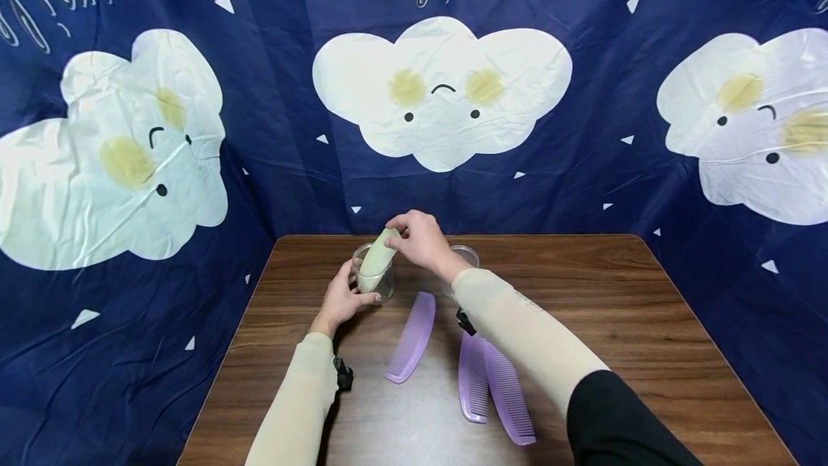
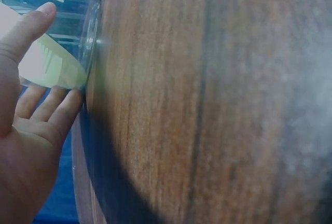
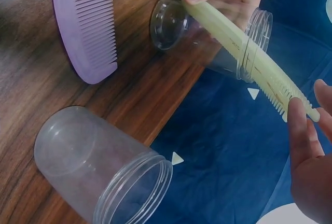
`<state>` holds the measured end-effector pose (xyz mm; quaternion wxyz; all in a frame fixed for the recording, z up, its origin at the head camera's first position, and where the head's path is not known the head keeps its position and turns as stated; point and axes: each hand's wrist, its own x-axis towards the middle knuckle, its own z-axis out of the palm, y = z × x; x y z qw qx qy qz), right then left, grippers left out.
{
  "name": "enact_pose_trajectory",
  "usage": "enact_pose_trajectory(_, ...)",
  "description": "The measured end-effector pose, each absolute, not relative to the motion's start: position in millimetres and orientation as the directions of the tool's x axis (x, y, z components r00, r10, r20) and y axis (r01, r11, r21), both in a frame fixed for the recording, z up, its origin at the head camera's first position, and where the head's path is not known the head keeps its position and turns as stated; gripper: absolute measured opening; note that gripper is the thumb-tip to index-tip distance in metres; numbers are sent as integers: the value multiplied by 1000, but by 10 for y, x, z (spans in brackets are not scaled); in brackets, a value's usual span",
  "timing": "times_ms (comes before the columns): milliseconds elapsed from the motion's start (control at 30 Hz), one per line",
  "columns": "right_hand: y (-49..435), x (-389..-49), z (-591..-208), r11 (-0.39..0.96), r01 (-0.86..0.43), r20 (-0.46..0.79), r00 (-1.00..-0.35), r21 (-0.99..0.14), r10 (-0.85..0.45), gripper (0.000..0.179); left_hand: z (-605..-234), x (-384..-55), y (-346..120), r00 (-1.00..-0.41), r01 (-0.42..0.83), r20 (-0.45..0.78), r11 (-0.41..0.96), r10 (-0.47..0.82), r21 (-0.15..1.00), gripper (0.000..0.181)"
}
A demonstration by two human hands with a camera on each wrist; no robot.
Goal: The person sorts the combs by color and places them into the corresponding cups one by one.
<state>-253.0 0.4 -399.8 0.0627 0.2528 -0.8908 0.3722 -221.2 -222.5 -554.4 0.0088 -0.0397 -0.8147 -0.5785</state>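
Observation:
My left hand [image 1: 341, 298] grips a clear plastic jar [image 1: 389, 289] at the back left of the table, thumb on the near side and fingers round the far side. A pale green comb [image 1: 377, 262] stands tilted inside it, its upper end sticking out past the rim. With thumb and fingers my right hand [image 1: 422, 241] pinches that upper end. In the right wrist view the comb [image 3: 226, 31] reaches down to the jar's base, teeth along its lower edge. The left wrist view shows the comb's lower end [image 2: 54, 66] through the jar wall.
A second clear jar [image 3: 98, 146] stands to the right, partly behind my right forearm in the head view. One purple comb [image 1: 414, 336] lies in the middle of the wooden table [image 1: 621, 322]. Two more purple combs [image 1: 474, 383] lie nearer, ends close together. A blue cloth backdrop surrounds the table.

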Motion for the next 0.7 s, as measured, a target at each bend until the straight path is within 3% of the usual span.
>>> enact_pose_trajectory(700, 441, -2333, -4039, 543, -527, 344, -846, -654, -407, 34, -5506, -2171, -2201, -998, 51, 39, 363, 42, 930, 93)
